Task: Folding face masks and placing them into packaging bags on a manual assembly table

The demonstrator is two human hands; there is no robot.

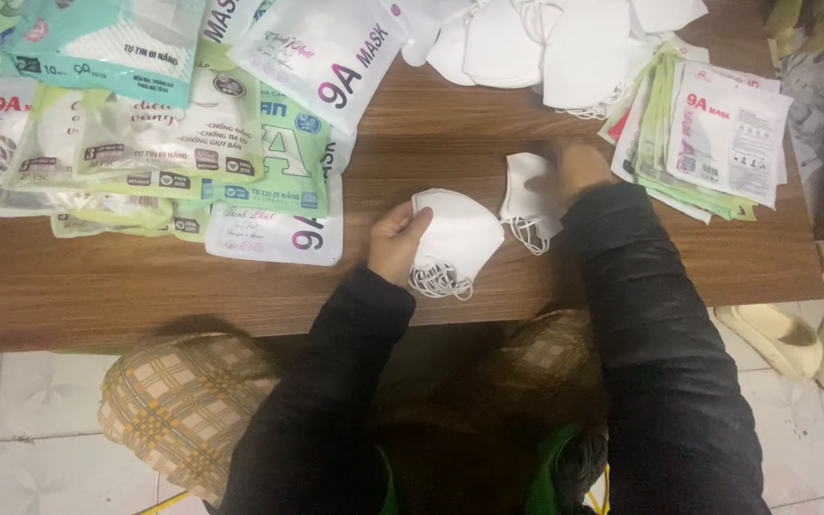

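white masks in both hands over a low wooden table

the wooden table [431, 143] fills the upper two thirds of the frame, its brown top running from the left edge almost to the right. below it lies a pale tiled floor [21, 401], and the person's dark sleeves come up from the bottom centre over plaid-covered knees [183, 401].

the upper left of the frame is taken by a wide heap of mask packets [145, 124], green, white and teal, overlapping one another and spilling toward the middle of the table. at the upper right sits a smaller stack of packets [717, 133], fanned out, with a white one on top. between the two, along the top edge, lies a loose pile of white masks [545, 48].

at the lower right, on the floor beside the table, a pair of pale slippers [803, 339] lies just off the table's corner.

near the centre of the frame, the left hand [395, 240] grips a folded white mask [460, 238] by its left side, thumb on top, ear loops bunched below it on the wood. just to the right, the right hand [576, 167] rests on a second white mask [526, 200], which lies flat on the table; the hand is blurred, so whether the fingers pinch it or only press on it, i cannot tell. the two masks lie just beside each other, nearly touching.
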